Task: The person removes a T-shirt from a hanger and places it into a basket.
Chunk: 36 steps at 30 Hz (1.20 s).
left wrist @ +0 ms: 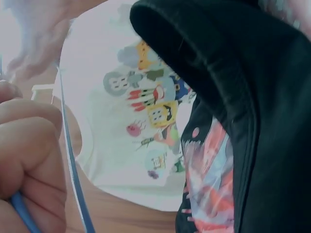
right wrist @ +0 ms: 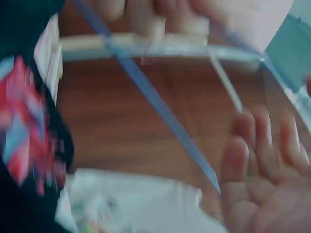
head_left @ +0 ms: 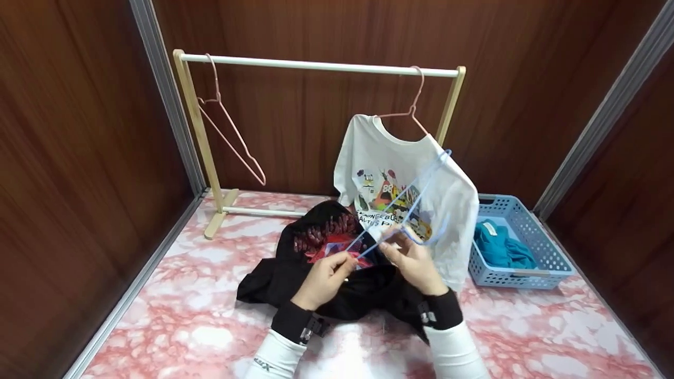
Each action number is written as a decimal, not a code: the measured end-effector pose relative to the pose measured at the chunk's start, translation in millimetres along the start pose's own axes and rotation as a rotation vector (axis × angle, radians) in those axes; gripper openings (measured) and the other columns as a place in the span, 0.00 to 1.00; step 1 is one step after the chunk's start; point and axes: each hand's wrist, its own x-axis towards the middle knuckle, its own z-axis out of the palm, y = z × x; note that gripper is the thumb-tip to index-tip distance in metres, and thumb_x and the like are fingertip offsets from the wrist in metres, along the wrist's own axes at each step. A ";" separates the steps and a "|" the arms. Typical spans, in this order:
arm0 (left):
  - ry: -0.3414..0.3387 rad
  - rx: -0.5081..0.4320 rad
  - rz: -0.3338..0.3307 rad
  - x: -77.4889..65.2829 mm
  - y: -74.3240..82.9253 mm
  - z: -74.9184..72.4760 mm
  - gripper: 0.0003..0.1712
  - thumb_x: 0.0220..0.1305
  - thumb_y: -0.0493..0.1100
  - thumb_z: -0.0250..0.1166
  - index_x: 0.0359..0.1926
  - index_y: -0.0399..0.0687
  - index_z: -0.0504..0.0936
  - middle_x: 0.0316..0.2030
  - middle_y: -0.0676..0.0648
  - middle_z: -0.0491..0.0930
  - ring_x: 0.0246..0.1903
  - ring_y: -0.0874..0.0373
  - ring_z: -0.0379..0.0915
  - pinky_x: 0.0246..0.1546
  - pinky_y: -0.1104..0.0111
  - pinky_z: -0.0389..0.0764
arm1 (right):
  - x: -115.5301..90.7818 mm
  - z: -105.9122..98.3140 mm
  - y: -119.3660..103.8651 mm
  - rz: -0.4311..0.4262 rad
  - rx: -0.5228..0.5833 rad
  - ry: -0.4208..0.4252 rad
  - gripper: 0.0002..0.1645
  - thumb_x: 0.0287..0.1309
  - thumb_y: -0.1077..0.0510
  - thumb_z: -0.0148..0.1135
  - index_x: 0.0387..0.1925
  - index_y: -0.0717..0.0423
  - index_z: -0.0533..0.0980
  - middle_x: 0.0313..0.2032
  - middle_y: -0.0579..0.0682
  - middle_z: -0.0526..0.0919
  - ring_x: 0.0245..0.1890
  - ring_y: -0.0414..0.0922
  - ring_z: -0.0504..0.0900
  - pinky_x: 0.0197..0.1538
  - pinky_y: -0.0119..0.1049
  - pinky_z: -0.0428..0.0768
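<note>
A light blue clothes hanger [head_left: 416,192] is up in the air, slanting over a black garment [head_left: 337,300]. My left hand [head_left: 327,276] grips one end of it; in the left wrist view the fingers [left wrist: 29,155] are curled round the blue wire. My right hand [head_left: 416,260] is at the neck of the hanger, beside its hook. In the blurred right wrist view its fingers [right wrist: 262,141] are loosely extended, with the palm showing. The black garment lies bunched under both hands, a red and blue print [head_left: 334,248] showing in its folds.
Behind stands a rack with a white rail [head_left: 316,65]. An unused pink hanger [head_left: 239,139] hangs at its left; a white long-sleeved shirt [head_left: 363,158] hangs from another pink hanger [head_left: 416,102] at right. A blue basket [head_left: 558,263] holds a teal garment [head_left: 503,250].
</note>
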 end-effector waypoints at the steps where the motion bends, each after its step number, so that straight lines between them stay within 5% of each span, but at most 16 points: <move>1: 0.004 -0.008 -0.002 0.0 -0.7 -1.9 0.08 0.66 0.33 0.55 0.28 0.41 0.76 0.19 0.47 0.68 0.22 0.65 0.62 0.25 0.75 0.66 | -0.9 -5.5 3.7 0.080 -0.116 -0.027 0.19 0.54 0.59 0.66 0.40 0.69 0.70 0.37 0.59 0.77 0.37 0.43 0.78 0.41 0.32 0.78; 5: 0.025 -0.039 -0.028 -0.1 -3.9 -10.5 0.13 0.67 0.35 0.55 0.24 0.38 0.73 0.18 0.49 0.64 0.20 0.67 0.58 0.23 0.75 0.61 | -5.1 -19.4 26.7 0.342 -0.596 -0.170 0.36 0.39 0.44 0.76 0.45 0.60 0.72 0.44 0.59 0.79 0.45 0.53 0.78 0.51 0.47 0.75; 10: 0.003 -0.031 -0.045 -0.5 -3.7 -30.6 0.14 0.68 0.36 0.55 0.23 0.37 0.72 0.18 0.51 0.65 0.19 0.68 0.58 0.21 0.76 0.61 | -12.3 -14.1 56.7 0.510 -0.868 -0.302 0.58 0.25 0.43 0.81 0.59 0.63 0.65 0.52 0.62 0.77 0.51 0.57 0.76 0.55 0.51 0.73; 12: -0.005 -0.030 -0.051 0.0 -2.2 -40.6 0.13 0.68 0.36 0.54 0.24 0.40 0.74 0.19 0.51 0.69 0.20 0.68 0.61 0.21 0.76 0.65 | -15.1 -11.1 63.7 0.530 -0.902 -0.336 0.54 0.24 0.45 0.81 0.55 0.63 0.68 0.47 0.59 0.80 0.46 0.54 0.78 0.51 0.49 0.76; 18: 0.050 -0.106 -0.148 -0.8 3.5 -67.4 0.17 0.69 0.36 0.52 0.24 0.30 0.71 0.15 0.49 0.65 0.15 0.67 0.59 0.17 0.75 0.62 | -14.7 -15.9 74.1 0.478 -0.981 -0.344 0.14 0.28 0.62 0.72 0.22 0.59 0.76 0.22 0.50 0.79 0.23 0.46 0.74 0.31 0.41 0.76; 23: 0.177 -0.316 -0.348 -4.2 6.7 -79.6 0.21 0.71 0.41 0.50 0.27 0.24 0.65 0.12 0.51 0.59 0.09 0.66 0.55 0.10 0.77 0.57 | -7.2 -34.5 56.3 0.469 -0.831 -0.257 0.07 0.40 0.59 0.67 0.26 0.55 0.79 0.26 0.49 0.79 0.27 0.45 0.75 0.37 0.42 0.77; 26: 0.254 -0.454 -0.426 -4.2 7.5 -82.7 0.24 0.72 0.44 0.48 0.29 0.22 0.60 0.11 0.52 0.57 0.08 0.65 0.51 0.07 0.76 0.54 | -1.5 -42.1 34.5 0.331 -0.678 -0.133 0.10 0.47 0.59 0.64 0.35 0.55 0.81 0.34 0.50 0.81 0.35 0.45 0.78 0.45 0.43 0.76; 30: 0.325 -0.537 -0.460 0.0 5.3 -84.9 0.25 0.73 0.45 0.46 0.29 0.23 0.58 0.11 0.52 0.55 0.08 0.64 0.50 0.06 0.76 0.53 | 9.8 -37.8 -0.2 0.077 -0.394 0.038 0.12 0.56 0.68 0.58 0.43 0.63 0.78 0.40 0.56 0.80 0.39 0.42 0.76 0.49 0.33 0.72; 33: 0.381 -0.558 -0.475 8.6 1.4 -86.9 0.22 0.73 0.46 0.46 0.29 0.28 0.61 0.12 0.52 0.56 0.08 0.64 0.49 0.07 0.76 0.52 | 23.5 -25.5 -22.7 0.000 -0.203 0.151 0.13 0.58 0.74 0.53 0.46 0.72 0.74 0.40 0.62 0.79 0.39 0.42 0.76 0.47 0.28 0.73; 36: 0.417 -0.554 -0.476 21.9 1.0 -89.7 0.19 0.73 0.47 0.46 0.29 0.36 0.64 0.15 0.52 0.56 0.09 0.64 0.49 0.08 0.76 0.53 | 38.7 -11.8 -27.1 -0.032 -0.165 0.251 0.15 0.57 0.75 0.53 0.47 0.73 0.73 0.41 0.63 0.79 0.39 0.43 0.77 0.46 0.29 0.74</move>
